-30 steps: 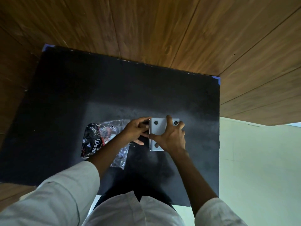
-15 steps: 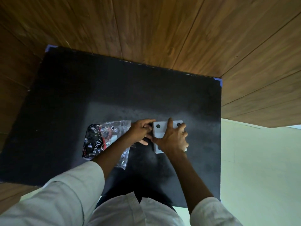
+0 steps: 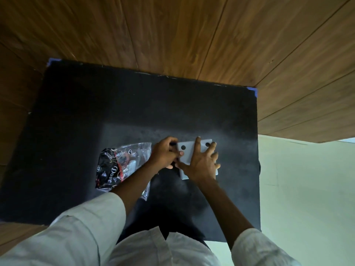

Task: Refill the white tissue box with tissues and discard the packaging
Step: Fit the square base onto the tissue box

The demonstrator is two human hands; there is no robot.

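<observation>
The white tissue box [image 3: 189, 153] lies on the black table [image 3: 134, 112] with its flat side up, and dark round dots show near the corners. My right hand [image 3: 202, 163] presses flat on top of it with fingers spread. My left hand [image 3: 165, 154] is curled against the box's left edge, fingers pinching there. The crumpled tissue packaging [image 3: 119, 166], clear plastic with a black and red "Dove" print, lies just left of my left forearm. No loose tissues are visible.
Wooden plank walls [image 3: 192, 35] rise behind and to the right of the table. Blue tape marks the table's far corners. A pale green floor [image 3: 307, 198] lies to the right. My white sleeves and shirt fill the bottom of the view.
The box and both hands have shifted slightly to the right on the table. My left fingers have closed tighter on the box's left edge. The packaging has not moved.
</observation>
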